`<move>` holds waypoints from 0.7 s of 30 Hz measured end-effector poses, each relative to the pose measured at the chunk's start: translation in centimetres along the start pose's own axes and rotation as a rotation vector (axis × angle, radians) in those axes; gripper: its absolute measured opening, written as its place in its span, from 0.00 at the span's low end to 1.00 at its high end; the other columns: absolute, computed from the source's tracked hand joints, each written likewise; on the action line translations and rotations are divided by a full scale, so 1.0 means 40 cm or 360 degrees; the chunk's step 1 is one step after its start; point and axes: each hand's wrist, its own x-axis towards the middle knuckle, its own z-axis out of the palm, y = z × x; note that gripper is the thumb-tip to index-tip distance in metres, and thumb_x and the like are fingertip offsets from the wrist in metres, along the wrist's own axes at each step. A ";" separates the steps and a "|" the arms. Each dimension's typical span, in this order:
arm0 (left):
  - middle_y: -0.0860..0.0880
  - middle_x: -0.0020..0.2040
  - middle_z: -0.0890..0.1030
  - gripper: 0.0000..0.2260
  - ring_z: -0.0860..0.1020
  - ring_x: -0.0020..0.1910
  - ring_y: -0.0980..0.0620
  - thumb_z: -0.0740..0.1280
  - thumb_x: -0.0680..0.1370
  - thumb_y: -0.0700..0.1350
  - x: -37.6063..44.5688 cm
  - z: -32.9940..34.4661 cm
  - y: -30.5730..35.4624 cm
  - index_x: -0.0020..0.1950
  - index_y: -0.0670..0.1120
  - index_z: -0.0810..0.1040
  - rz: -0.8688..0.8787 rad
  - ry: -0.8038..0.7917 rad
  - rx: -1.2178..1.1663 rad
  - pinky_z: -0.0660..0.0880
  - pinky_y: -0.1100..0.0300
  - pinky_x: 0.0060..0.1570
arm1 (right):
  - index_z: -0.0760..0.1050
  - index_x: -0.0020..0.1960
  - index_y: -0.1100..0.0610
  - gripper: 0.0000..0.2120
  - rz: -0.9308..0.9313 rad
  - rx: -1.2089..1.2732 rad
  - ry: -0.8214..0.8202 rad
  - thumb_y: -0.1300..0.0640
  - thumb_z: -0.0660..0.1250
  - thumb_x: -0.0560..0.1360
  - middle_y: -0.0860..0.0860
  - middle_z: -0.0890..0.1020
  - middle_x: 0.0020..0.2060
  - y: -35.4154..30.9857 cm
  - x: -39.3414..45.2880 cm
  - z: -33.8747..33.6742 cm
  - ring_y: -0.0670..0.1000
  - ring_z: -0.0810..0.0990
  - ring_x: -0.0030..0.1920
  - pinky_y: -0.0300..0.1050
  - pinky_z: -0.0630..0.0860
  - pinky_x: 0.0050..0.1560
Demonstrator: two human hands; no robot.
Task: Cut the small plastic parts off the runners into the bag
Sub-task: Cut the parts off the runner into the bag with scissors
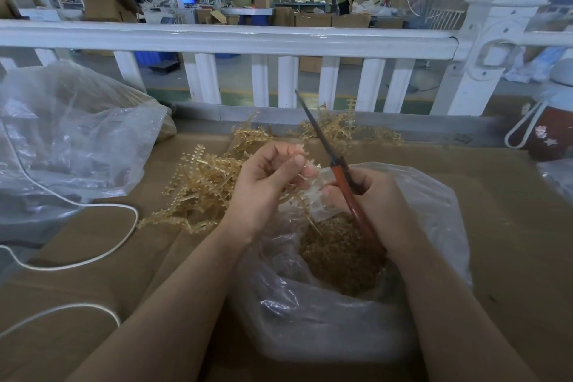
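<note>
Above a clear plastic bag (434, 201) of small amber cut parts (338, 257), the left hand (266, 183) pinched a thin amber plastic runner (305, 177), while the right hand (375, 205) — just beside it — gripped red-handled scissors (341, 177), blades together.

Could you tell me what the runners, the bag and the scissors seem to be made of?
Runners: translucent amber plastic, glossy, by their see-through tint. Bag: thin clear plastic film, crinkled and shiny. Scissors: dark blades that look like metal; reddish-brown handles, probably plastic or coated.
</note>
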 end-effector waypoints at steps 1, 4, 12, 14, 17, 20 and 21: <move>0.49 0.41 0.85 0.05 0.83 0.42 0.52 0.69 0.78 0.42 0.000 -0.002 0.000 0.53 0.44 0.77 -0.0040 0.0001 -0.0035 0.79 0.57 0.48 | 0.82 0.41 0.50 0.06 0.0032 0.0048 0.0034 0.59 0.77 0.72 0.45 0.85 0.35 -0.001 0.002 -0.001 0.43 0.83 0.34 0.29 0.75 0.33; 0.46 0.48 0.86 0.24 0.84 0.47 0.49 0.80 0.67 0.55 0.005 -0.012 0.004 0.57 0.46 0.78 -0.0225 -0.0010 -0.0121 0.79 0.55 0.50 | 0.82 0.41 0.55 0.04 0.0142 0.0276 0.0167 0.61 0.75 0.73 0.49 0.84 0.31 -0.007 0.004 -0.012 0.42 0.80 0.27 0.28 0.73 0.29; 0.41 0.50 0.86 0.24 0.85 0.46 0.48 0.80 0.63 0.38 0.003 -0.010 -0.007 0.57 0.41 0.79 -0.0602 -0.0249 -0.0289 0.81 0.58 0.43 | 0.75 0.45 0.65 0.07 0.0141 0.0678 0.0120 0.61 0.68 0.79 0.46 0.74 0.21 -0.015 -0.005 -0.038 0.45 0.63 0.19 0.36 0.60 0.21; 0.42 0.46 0.86 0.18 0.85 0.42 0.50 0.76 0.65 0.33 0.001 -0.009 -0.006 0.53 0.39 0.80 -0.0595 -0.0297 -0.0379 0.80 0.61 0.39 | 0.75 0.45 0.65 0.07 0.0123 0.0695 0.0106 0.61 0.68 0.79 0.46 0.75 0.22 -0.015 -0.005 -0.034 0.45 0.62 0.20 0.37 0.59 0.21; 0.47 0.37 0.84 0.10 0.81 0.32 0.55 0.74 0.68 0.33 0.001 -0.009 -0.004 0.46 0.39 0.80 -0.0548 -0.0389 -0.0387 0.77 0.65 0.33 | 0.76 0.45 0.65 0.07 0.0118 0.0694 0.0087 0.61 0.68 0.79 0.47 0.76 0.23 -0.012 -0.001 -0.028 0.45 0.62 0.20 0.37 0.58 0.21; 0.51 0.32 0.81 0.08 0.72 0.28 0.55 0.79 0.66 0.41 -0.001 -0.008 -0.001 0.42 0.45 0.83 -0.0592 -0.0440 -0.0212 0.69 0.63 0.30 | 0.77 0.46 0.65 0.08 0.0112 0.0656 0.0084 0.60 0.68 0.79 0.46 0.75 0.21 -0.009 0.000 -0.022 0.44 0.63 0.19 0.35 0.60 0.20; 0.52 0.31 0.79 0.09 0.69 0.27 0.54 0.79 0.65 0.43 -0.002 -0.008 -0.002 0.42 0.46 0.84 -0.0614 -0.0456 -0.0161 0.67 0.62 0.29 | 0.77 0.45 0.65 0.08 0.0108 0.0639 0.0091 0.60 0.68 0.79 0.46 0.75 0.21 -0.007 0.002 -0.021 0.44 0.64 0.19 0.35 0.61 0.20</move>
